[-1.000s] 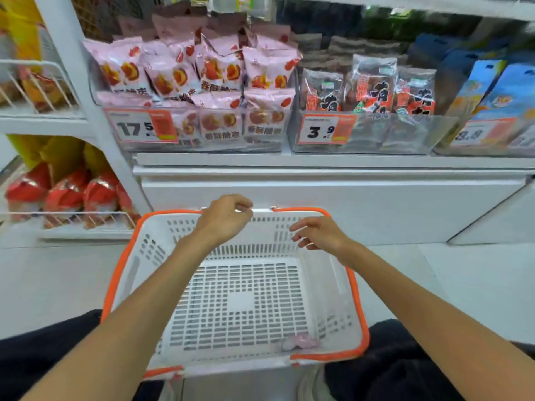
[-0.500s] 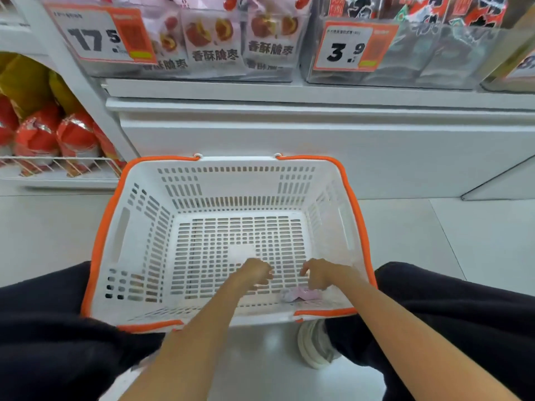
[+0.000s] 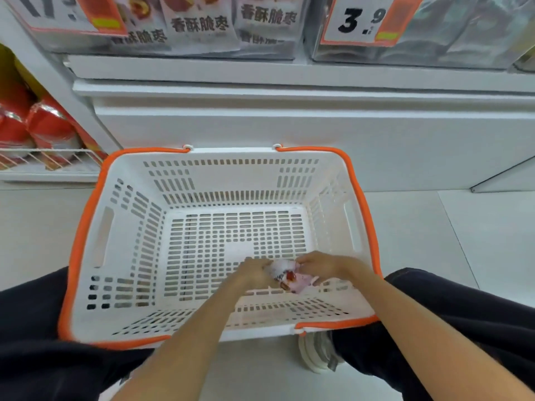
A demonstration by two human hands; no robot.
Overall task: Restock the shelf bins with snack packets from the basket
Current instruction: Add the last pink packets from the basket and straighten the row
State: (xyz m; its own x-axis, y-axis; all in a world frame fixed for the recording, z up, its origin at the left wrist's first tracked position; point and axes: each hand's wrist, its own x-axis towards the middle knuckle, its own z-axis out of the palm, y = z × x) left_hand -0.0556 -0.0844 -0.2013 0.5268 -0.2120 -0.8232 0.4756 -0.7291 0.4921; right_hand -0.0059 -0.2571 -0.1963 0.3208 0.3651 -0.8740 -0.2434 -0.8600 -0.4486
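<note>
- Head view: a white basket (image 3: pixel 121 250) with an orange rim sits on the pale floor (image 3: pixel 434 227), between the person's dark-trousered knees.
- Above it, clear shelf bins (image 3: pixel 173 39) hold pink snack bags behind price tags (image 3: pixel 364 21); red packs (image 3: pixel 49 128) fill a wire rack at left.
- A shoe (image 3: pixel 315 354) shows just beside the basket's near edge.
- The one packet (image 3: pixel 292 279), pink and crumpled, lies low at the basket's near right.
- Both forearms reach down into the basket.
- The left hand (image 3: pixel 254 272) and right hand (image 3: pixel 321 266) pinch the packet from either side, fingers curled on it.
</note>
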